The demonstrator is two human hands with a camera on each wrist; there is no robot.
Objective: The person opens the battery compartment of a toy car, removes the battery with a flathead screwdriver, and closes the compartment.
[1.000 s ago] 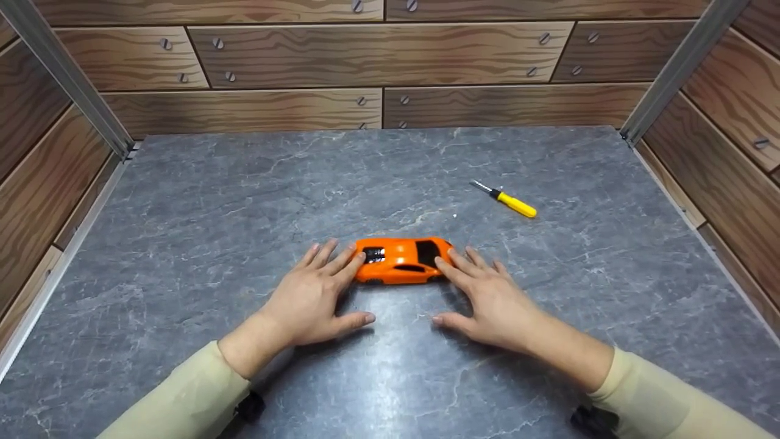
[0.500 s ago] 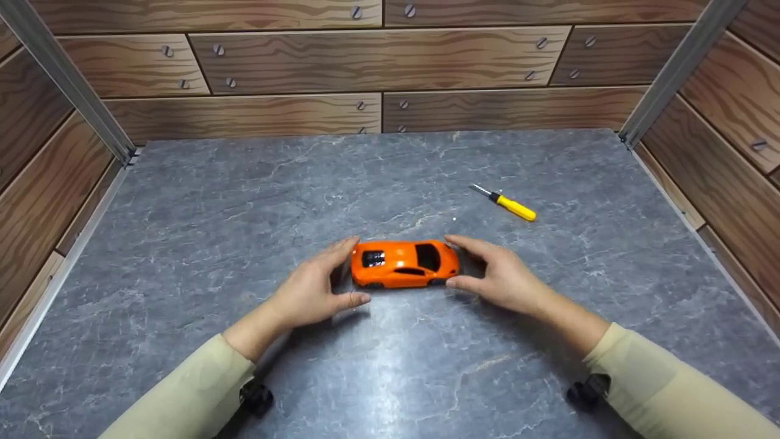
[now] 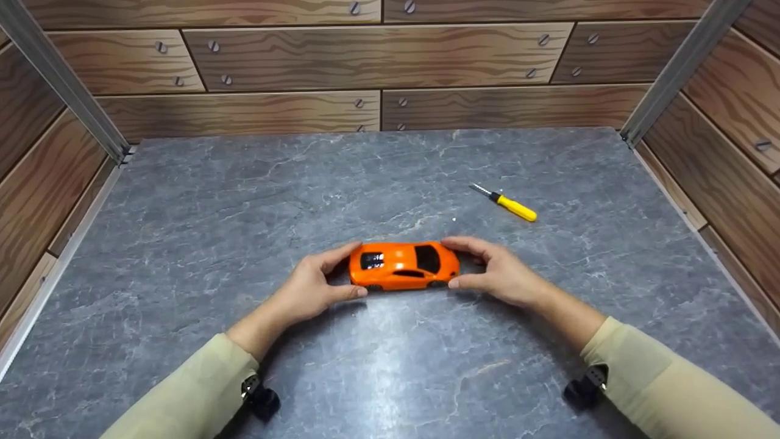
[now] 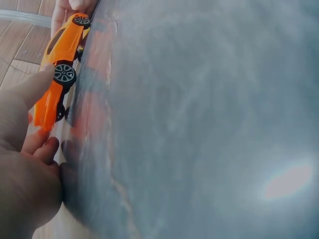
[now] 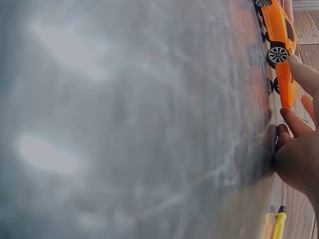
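Observation:
An orange toy sports car (image 3: 399,266) with black windows sits upright and crosswise in the middle of the table, its rear to the left. My left hand (image 3: 304,286) holds the rear end, thumb on the near side and fingers reaching round the far corner. In the left wrist view, the thumb of that left hand (image 4: 27,164) lies by a spoked wheel. Around the front end my right hand (image 3: 509,274) grips likewise; in the right wrist view, the right hand (image 5: 301,144) has its thumb beside the front wheel. Fingers behind the car are partly hidden.
A screwdriver (image 3: 515,207) with a yellow handle lies behind and right of the car. The grey marbled table (image 3: 244,189) is bounded by wood-patterned walls (image 3: 378,58) and metal posts. A tiny white speck (image 3: 453,219) lies behind the car.
Both hands lay flat with fingertips over the car's ends; they have turned onto their sides and closed round the rear and front. The car has shifted slightly toward me. The screwdriver has stayed put.

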